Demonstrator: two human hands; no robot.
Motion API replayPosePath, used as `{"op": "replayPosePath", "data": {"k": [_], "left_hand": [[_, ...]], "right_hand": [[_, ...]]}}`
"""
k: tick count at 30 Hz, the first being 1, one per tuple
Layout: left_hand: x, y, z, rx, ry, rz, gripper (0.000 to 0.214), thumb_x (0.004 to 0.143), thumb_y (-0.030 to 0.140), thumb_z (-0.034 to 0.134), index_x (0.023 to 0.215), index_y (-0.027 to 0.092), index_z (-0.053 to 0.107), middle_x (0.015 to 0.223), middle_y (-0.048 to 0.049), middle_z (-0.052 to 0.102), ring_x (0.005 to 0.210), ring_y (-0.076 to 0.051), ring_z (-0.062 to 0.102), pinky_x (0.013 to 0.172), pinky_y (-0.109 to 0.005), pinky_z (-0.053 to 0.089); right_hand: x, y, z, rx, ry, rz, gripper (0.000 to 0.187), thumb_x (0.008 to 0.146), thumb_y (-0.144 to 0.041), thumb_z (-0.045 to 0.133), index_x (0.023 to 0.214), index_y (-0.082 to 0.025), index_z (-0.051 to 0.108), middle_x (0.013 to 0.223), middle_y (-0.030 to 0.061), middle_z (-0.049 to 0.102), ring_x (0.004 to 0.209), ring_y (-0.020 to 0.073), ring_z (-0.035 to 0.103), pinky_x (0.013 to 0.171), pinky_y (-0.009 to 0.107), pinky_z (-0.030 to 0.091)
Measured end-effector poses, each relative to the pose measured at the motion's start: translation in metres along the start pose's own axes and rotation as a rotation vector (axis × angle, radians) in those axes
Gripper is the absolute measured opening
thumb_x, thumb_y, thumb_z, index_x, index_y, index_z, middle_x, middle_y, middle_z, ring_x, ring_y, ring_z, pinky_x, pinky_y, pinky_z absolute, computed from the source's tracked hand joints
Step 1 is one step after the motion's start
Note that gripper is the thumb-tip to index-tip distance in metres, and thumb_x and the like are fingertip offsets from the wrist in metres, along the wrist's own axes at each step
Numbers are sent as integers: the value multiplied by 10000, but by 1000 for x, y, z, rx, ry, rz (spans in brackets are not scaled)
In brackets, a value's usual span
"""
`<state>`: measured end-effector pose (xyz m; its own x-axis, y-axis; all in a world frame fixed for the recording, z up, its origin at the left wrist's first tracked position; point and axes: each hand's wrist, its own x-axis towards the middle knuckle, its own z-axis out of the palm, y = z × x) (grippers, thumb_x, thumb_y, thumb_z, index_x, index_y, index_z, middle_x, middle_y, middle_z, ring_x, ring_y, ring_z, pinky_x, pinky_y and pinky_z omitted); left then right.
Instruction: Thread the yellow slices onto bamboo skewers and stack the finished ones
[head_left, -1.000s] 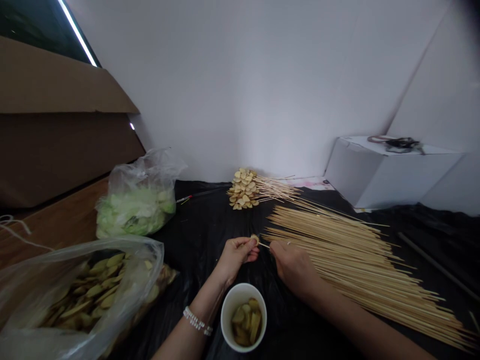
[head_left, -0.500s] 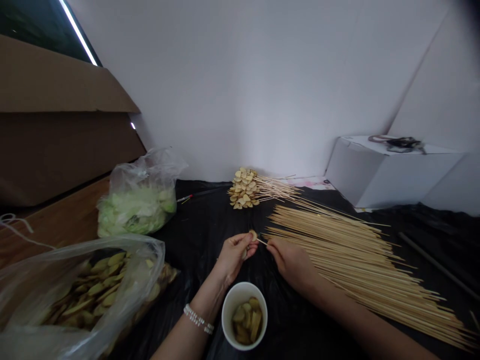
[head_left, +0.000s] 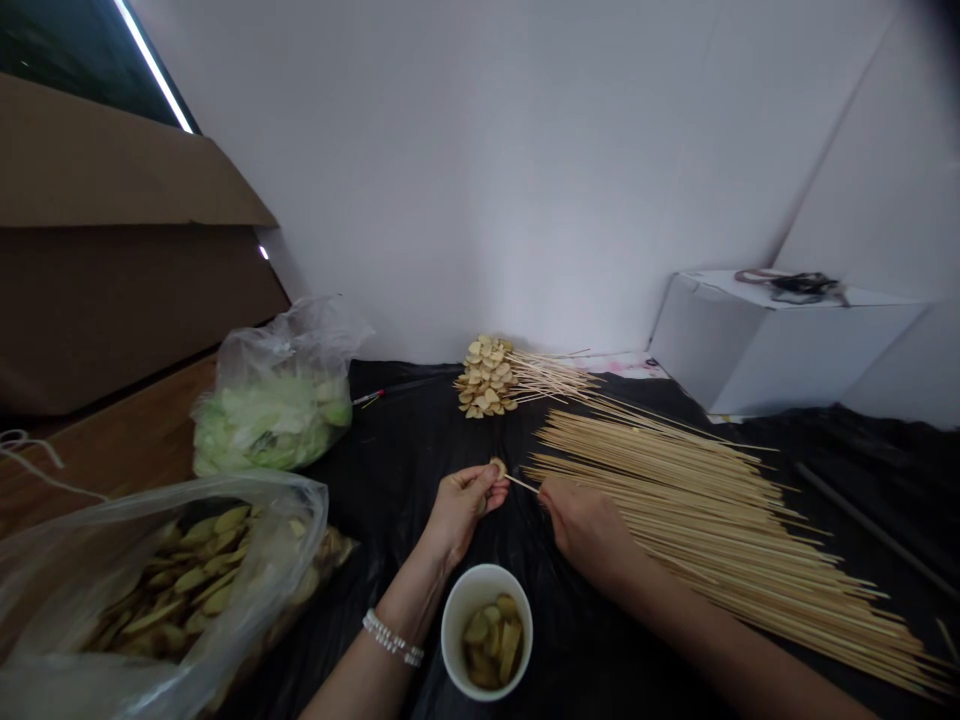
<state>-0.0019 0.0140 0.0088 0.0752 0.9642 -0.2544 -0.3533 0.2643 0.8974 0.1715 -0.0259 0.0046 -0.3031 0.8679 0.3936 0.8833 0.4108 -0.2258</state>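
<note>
My left hand point(head_left: 466, 505) pinches a pale, thin potato slice point(head_left: 498, 466) between thumb and fingers. A thin wooden skewer point(head_left: 523, 485) runs from that slice to my right hand point(head_left: 585, 525), whose fingers are closed round it. Just below the hands stands a white cup point(head_left: 448, 632) with several potato slices point(head_left: 491, 640) inside. Many bare skewers point(head_left: 712, 530) lie side by side to the right, partly behind my right forearm. Farther back is a pile of skewered potato slices point(head_left: 487, 378), their sticks pointing right.
At the left, an open plastic bag point(head_left: 296, 520) holds more slices, and behind it a clear bag point(head_left: 277, 410) holds pale green pieces. A white box point(head_left: 720, 340) stands at the back right. Black sheeting point(head_left: 405, 440) covers the work surface; a cardboard box point(head_left: 127, 300) rises at far left.
My left hand with the slice has shifted slightly left, and my right hand slightly right. More of the skewer shows between them.
</note>
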Motion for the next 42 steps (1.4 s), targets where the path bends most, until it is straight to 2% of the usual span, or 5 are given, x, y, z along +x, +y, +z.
{"op": "replayPosePath", "data": {"k": [5, 13, 20, 32, 42], "left_hand": [[0, -2, 1, 31, -6, 15, 356, 545, 357, 839, 734, 80, 721, 682, -74, 688, 571, -91, 599, 587, -193, 506], [0, -3, -1, 47, -19, -32, 364, 533, 363, 845, 733, 84, 724, 672, -74, 689, 569, -92, 603, 578, -189, 509], [-2, -4, 0, 62, -35, -33, 357, 554, 367, 836, 744, 86, 726, 688, -77, 692, 588, -96, 611, 607, -195, 516], [-1, -6, 1, 53, -66, -52, 346, 546, 354, 841, 734, 86, 728, 674, -79, 690, 585, -100, 611, 599, -202, 515], [1, -1, -5, 40, -59, -48, 343, 545, 347, 844, 738, 89, 725, 661, -67, 690, 569, -86, 611, 569, -168, 508]], "right_hand": [[-2, -2, -2, -73, 57, -33, 236, 905, -123, 384, 776, -183, 572, 718, 33, 618, 620, 149, 527, 579, 285, 263], [-1, -3, 1, 17, -68, 27, 248, 940, -169, 376, 777, -180, 562, 712, 31, 632, 644, 143, 557, 590, 265, 290], [-2, -2, 2, 22, 5, -6, 229, 925, -153, 381, 783, -182, 559, 723, 27, 622, 656, 145, 545, 605, 268, 285], [3, -4, -1, 77, -119, 64, 248, 944, -183, 381, 783, -178, 570, 734, 30, 641, 669, 148, 564, 602, 257, 294], [-1, -2, 0, 22, -70, 25, 251, 945, -172, 367, 811, -184, 578, 727, 25, 633, 637, 144, 550, 581, 272, 267]]}}
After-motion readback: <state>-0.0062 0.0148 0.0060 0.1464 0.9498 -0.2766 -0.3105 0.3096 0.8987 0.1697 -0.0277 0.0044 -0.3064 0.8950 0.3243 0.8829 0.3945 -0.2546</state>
